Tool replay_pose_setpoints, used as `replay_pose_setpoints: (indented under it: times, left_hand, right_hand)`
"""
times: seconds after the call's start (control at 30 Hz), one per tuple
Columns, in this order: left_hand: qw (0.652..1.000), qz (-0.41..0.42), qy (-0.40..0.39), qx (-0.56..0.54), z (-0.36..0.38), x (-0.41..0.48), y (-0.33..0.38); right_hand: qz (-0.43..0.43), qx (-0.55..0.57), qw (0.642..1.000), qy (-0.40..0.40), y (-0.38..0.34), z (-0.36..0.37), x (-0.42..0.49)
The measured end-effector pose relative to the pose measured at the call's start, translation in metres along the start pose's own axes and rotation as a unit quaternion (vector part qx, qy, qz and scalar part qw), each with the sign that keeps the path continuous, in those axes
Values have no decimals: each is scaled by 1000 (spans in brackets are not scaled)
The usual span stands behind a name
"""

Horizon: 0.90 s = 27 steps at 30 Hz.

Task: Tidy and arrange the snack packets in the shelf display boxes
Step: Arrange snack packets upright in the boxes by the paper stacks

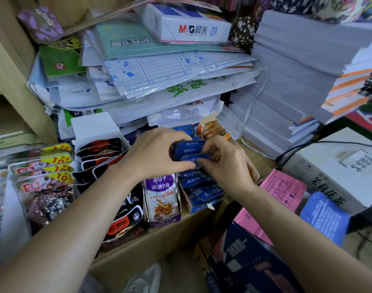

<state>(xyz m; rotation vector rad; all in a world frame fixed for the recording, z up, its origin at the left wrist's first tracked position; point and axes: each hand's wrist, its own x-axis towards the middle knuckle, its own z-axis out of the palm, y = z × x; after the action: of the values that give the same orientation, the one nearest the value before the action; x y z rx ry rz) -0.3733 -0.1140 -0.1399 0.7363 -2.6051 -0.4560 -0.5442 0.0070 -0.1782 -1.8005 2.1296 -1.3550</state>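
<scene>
the left hand (pixel 157 153) reaches in over the shelf (pixel 194 220) and curls over a small bunch of blue snack packets (pixel 190 150), thumb under them. the right hand (pixel 226 163) pinches the same bunch from the opposite side with bent fingers. the bunch is above the blue display box (pixel 201 207), beside the purple packet box (pixel 164 222).

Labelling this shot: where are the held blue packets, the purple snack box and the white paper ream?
blue packets (pixel 189 150): head view, one packet's blue face.
purple snack box (pixel 164 222): head view, lower front panel.
white paper ream (pixel 193 29): head view, printed side.
</scene>
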Motion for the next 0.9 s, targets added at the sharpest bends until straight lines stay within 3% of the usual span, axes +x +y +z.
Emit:
replay_pose_setpoints:
  times: [0.1,0.2,0.33,0.47,0.67,0.9]
  left_hand:
    - [1000,-1,21,-2,7,4,2]
    - [999,-22,30,7,10,6,0]
    - [998,-39,40,10,11,6,0]
    - [998,-56,36,-1,13,6,-2]
    - [997,-60,49,-4,10,8,-6]
    - [997,-63,48,-2,12,8,-3]
  right_hand:
    - [16,63,998,0,-3,-5,1]
    - [-17,-13,1000,1,7,-17,0]
    - [-98,-114,979,-138,19,-21,-4]
    - [-159,-163,953,-201,20,-3,1]
    - [-125,-108,967,-192,24,-17,5]
    - [-119,-148,942,-276,17,-29,3]
